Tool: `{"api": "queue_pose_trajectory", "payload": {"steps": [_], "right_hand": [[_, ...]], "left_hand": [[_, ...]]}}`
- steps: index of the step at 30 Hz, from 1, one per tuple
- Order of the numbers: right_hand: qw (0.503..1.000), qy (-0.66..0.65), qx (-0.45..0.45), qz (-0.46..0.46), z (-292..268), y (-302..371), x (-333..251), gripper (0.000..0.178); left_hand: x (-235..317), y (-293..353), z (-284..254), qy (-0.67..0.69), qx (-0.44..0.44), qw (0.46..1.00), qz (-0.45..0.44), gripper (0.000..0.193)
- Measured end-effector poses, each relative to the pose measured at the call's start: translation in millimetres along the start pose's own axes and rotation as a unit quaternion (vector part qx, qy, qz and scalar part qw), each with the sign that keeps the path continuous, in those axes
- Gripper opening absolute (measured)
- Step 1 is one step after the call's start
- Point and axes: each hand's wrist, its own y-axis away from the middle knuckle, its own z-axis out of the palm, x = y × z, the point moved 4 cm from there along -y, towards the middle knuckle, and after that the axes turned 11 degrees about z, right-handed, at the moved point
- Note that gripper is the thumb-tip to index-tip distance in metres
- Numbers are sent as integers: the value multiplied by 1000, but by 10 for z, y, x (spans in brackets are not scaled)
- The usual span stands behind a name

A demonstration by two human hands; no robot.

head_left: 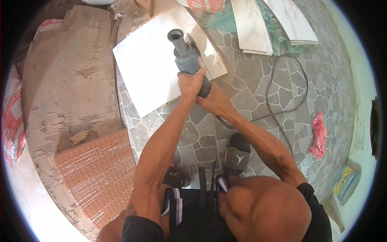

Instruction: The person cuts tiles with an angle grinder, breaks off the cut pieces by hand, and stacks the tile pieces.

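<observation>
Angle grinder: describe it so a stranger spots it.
Find the large white tile beside the worn wooden board. Above it, the left hand and right hand grip the angle grinder. Unlike the flat tile, it is dark, with a thin disc and a round, open-ended tube.

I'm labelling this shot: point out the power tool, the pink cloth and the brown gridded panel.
Power tool (188, 63), head view: its body.
Pink cloth (318, 136), head view: its middle.
Brown gridded panel (98, 175), head view: its gridded face.

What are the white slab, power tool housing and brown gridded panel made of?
White slab: probably glazed ceramic; smooth, bright face. Power tool housing: likely matte plastic; dull blue-grey. Brown gridded panel: perhaps fired clay, earthy-coloured; glints suggest a glossy surface.
</observation>
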Motion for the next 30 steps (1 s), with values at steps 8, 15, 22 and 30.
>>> {"api": "queue_pose_trajectory", "payload": {"steps": [8,15,22,30], "right_hand": [[1000,0,1,1,9,57,136,73],[1000,4,5,20,-29,146,143,72],[1000,-18,5,9,63,92,192,72],[1000,-23,-7,9,-43,286,207,61]], "left_hand": [[29,160,19,7,2,1000,15,42],[2,222,36,-6,23,999,24,43],[-58,179,11,-4,19,1000,11,42],[66,431,-9,-30,28,999,13,45]]}}
